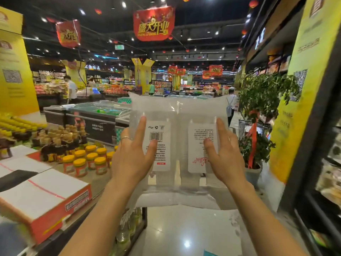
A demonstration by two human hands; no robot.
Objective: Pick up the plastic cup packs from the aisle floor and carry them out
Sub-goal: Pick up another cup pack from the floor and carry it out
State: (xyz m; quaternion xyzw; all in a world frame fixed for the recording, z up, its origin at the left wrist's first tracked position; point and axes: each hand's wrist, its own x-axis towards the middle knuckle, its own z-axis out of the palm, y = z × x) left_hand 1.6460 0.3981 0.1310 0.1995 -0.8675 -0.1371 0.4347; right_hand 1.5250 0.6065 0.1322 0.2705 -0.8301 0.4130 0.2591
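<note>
Head cam shows me two clear cup packs held up in the air, side by side & touching, high over the shiny floor (pixel 184 228). L hand (pixel 132 157) holds the left pack (pixel 158 111), the one w/ the barcode label (pixel 156 136). Its thumb lies flat on that label & the pointer finger sticks straight up on the front. The other fingers wrap round the pack's outer edge, so I can't see their tips. One of those fingers has a thin ring (pixel 125 138).

R hand (pixel 227 157) holds the right pack (pixel 201 111) the same way: thumb on the front, pointer finger straight up, the rest of the fingers hidden behind the pack. This pack has a white label (pixel 198 130) w/ small black text & some red print low down. Both packs stand upright, w/ floppy plastic at top & bottom.

On my left are yellow-lid jars (pixel 92 159), brown bottles (pixel 60 139) behind them, & a white & orange box (pixel 42 196) close to me. Past those sits a glass-top freezer (pixel 96 111). On my right stands a green plant (pixel 263 97) w/ a red ribbon (pixel 252 141), further back than the right pack. A red banner (pixel 154 24) hangs up high.
</note>
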